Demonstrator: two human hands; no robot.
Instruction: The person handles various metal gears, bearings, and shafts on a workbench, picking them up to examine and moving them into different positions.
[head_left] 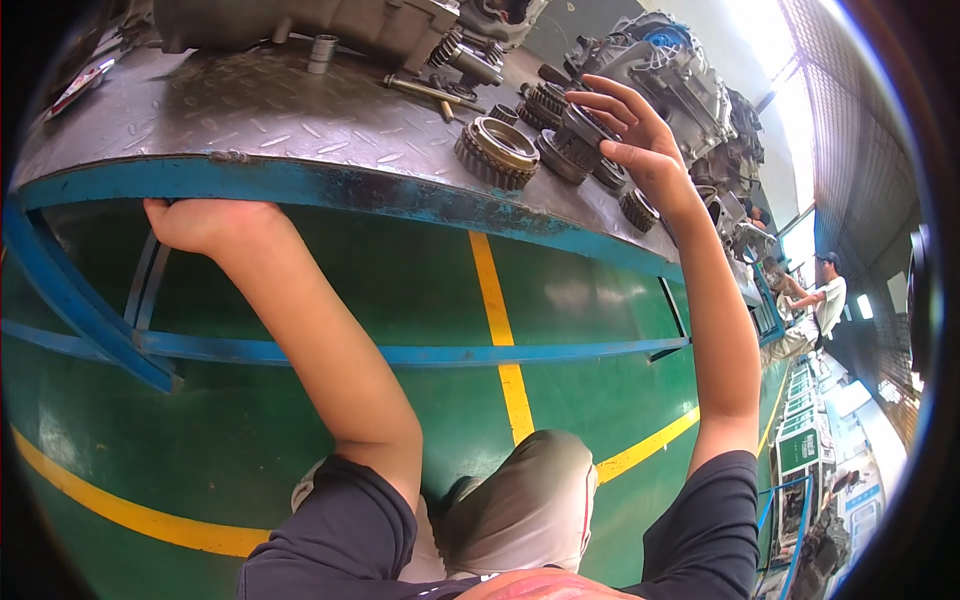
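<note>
My right hand (640, 140) is at a dark metal gear (582, 138) on the workbench, its thumb against the near rim and its fingers reaching over the far side. That gear stands among several smaller gears. Nearer my body, a large ring-shaped gear (497, 153) lies by the bench's front edge, and a small gear (639, 210) is below my right wrist. My left hand (215, 224) is at the underside of the blue front rail (330, 184), at the left. Its fingers are mostly hidden by the rail.
On the steel-plate bench top (250, 110) are a metal sleeve (322, 54), a rod (432, 92) and a large housing (300, 22). A gearbox (660, 75) stands beyond the gears. Blue legs and a crossbar (400, 355) run below. Another person (825, 295) works at far right.
</note>
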